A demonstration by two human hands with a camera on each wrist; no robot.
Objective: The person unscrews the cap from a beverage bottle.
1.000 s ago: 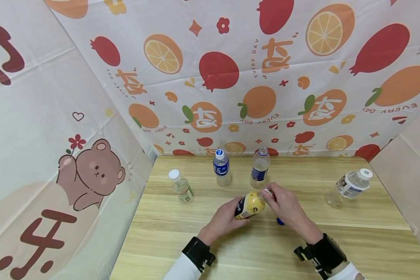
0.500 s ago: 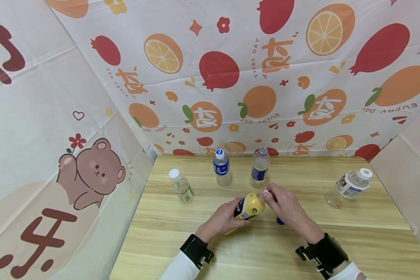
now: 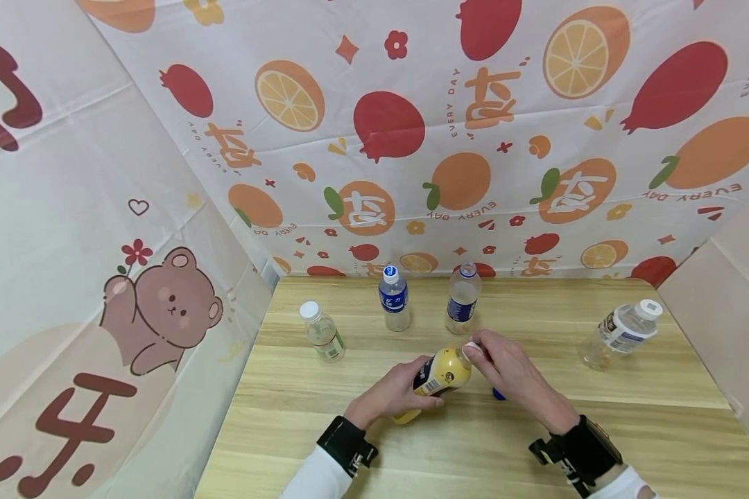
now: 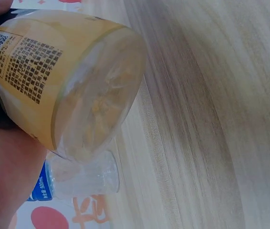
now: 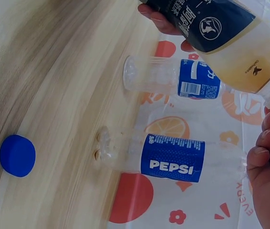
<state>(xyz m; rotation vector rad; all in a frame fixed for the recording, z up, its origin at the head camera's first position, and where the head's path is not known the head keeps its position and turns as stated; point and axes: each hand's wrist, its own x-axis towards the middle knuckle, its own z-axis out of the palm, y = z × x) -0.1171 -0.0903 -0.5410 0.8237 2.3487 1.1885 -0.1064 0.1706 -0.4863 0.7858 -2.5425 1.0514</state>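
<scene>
At five o'clock, head view: yellow bottle (image 3: 443, 371) likely light, dentable; hold mid-body, where left hand (image 3: 396, 393) wraps it; right hand (image 3: 505, 365) pinches white cap (image 3: 471, 347) at its two-o'clock end.

White sleeves (image 3: 318, 475) run down to broad black wristbands (image 3: 340, 442) on a person's two forearms, one toward the left edge of the wooden desk (image 3: 274, 430), the other toward its right edge. A small, boxy black unit (image 3: 366, 454) juts from the inner side of each band, with pale markings nearby. A dark, rounded piece (image 3: 599, 438) with a thin brownish rim sits on the right band's outer side; the left hand (image 3: 396, 391) and right hand (image 3: 504, 364) are bare
</scene>
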